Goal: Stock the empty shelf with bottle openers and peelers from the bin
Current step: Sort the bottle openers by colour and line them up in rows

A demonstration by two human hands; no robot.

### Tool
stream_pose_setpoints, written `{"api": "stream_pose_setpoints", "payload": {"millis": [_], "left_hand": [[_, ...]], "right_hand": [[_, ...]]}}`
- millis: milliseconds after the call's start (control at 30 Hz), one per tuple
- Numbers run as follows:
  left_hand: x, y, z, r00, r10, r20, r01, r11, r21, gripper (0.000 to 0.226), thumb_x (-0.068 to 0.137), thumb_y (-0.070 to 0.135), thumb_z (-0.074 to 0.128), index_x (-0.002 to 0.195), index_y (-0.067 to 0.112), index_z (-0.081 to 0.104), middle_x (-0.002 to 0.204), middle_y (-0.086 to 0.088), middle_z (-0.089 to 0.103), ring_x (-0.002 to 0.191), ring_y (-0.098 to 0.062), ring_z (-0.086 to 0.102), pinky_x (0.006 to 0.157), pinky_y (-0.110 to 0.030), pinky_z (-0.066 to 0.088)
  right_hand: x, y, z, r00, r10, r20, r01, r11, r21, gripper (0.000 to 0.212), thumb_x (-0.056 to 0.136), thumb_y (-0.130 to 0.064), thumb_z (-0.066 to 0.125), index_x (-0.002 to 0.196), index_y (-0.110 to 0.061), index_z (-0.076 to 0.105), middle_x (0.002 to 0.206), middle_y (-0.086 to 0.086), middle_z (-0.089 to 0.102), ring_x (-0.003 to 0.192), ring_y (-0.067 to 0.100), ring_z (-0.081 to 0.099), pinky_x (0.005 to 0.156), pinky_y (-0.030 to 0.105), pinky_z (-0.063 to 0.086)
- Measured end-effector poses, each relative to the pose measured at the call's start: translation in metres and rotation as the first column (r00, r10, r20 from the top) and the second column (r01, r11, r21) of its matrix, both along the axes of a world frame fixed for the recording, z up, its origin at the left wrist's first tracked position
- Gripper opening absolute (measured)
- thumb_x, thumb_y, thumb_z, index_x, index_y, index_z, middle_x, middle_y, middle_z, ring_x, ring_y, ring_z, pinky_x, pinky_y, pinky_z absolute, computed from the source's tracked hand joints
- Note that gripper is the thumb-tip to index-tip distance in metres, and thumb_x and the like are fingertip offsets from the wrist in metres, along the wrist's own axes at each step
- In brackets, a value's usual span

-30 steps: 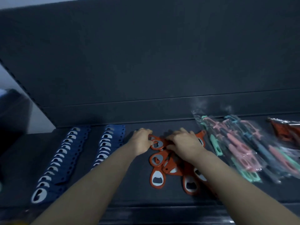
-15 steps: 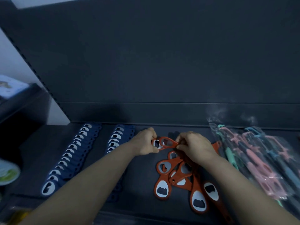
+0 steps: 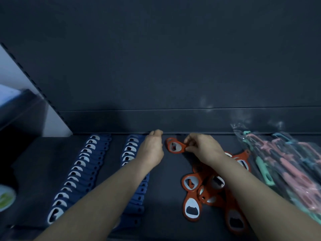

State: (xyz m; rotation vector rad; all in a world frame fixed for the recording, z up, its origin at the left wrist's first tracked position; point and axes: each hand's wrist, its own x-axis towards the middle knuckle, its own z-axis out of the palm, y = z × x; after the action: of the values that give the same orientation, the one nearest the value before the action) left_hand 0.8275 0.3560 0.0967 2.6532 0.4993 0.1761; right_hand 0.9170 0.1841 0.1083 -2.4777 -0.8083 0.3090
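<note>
pinched orange opener [image 3: 175,146], blue rows [image 3: 81,168], bagged peelers [image 3: 286,164]

The light is dim, and everything looks dark blue-grey. A big dark back panel [image 3: 156,58] fills the view from 10 o'clock to 2 o'clock. Under it a low strip [image 3: 112,121] runs from side to side, right where the panel meets the flat dark shelf [image 3: 40,171]. At 9 o'clock a post [image 3: 35,86] with a row of little slots slants down. Past it a pale wall [image 3: 8,66] shows, and a second shelf [image 3: 19,112], also dark, sits there.
</note>
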Motion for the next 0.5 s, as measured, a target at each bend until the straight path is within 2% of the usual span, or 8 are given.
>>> {"api": "stream_pose_setpoints", "payload": {"millis": [100,200,333,500], "left_hand": [[-0.009,0.003,0.003,1.0,-0.014,0.018,0.014,1.0,0.005,0.044,0.092,0.001,0.047,0.135,0.011,0.044,0.131,-0.009,0.05,0.119,-0.024,0.051,0.097,-0.039,0.045],[-0.013,-0.001,0.007,0.997,-0.075,-0.005,0.076,0.996,0.038,0.036,0.092,0.003,0.05,0.126,0.014,0.052,0.124,-0.005,0.054,0.116,-0.022,0.051,0.095,-0.035,0.045],[-0.014,-0.01,0.012,0.994,-0.105,0.002,0.105,0.994,0.043,0.034,0.09,0.002,0.052,0.121,0.016,0.056,0.12,-0.003,0.057,0.113,-0.022,0.052,0.091,-0.035,0.046],[-0.019,-0.024,0.02,0.989,-0.146,0.015,0.147,0.988,-0.047,0.021,0.092,0.013,0.056,0.111,0.019,0.064,0.108,0.004,0.066,0.102,-0.015,0.061,0.087,-0.031,0.05]], "right_hand": [[0.002,0.011,0.001,1.0,0.011,0.026,-0.009,0.998,-0.061,0.014,0.082,-0.031,0.068,0.096,-0.034,0.065,0.093,-0.013,0.068,0.096,0.014,0.061,0.075,0.028,0.045],[0.002,0.015,0.003,0.993,0.018,0.118,0.001,0.988,-0.155,0.017,0.085,-0.038,0.064,0.102,-0.038,0.067,0.105,-0.012,0.068,0.102,0.016,0.06,0.078,0.029,0.044],[0.0,0.016,0.003,0.973,0.051,0.224,-0.003,0.978,-0.21,0.023,0.085,-0.035,0.065,0.107,-0.04,0.068,0.11,-0.008,0.064,0.108,0.019,0.054,0.081,0.03,0.041],[-0.008,-0.005,0.007,0.967,0.022,0.255,0.006,0.994,-0.109,0.024,0.084,-0.026,0.065,0.106,-0.035,0.068,0.107,-0.007,0.063,0.107,0.019,0.056,0.082,0.03,0.045]]}}
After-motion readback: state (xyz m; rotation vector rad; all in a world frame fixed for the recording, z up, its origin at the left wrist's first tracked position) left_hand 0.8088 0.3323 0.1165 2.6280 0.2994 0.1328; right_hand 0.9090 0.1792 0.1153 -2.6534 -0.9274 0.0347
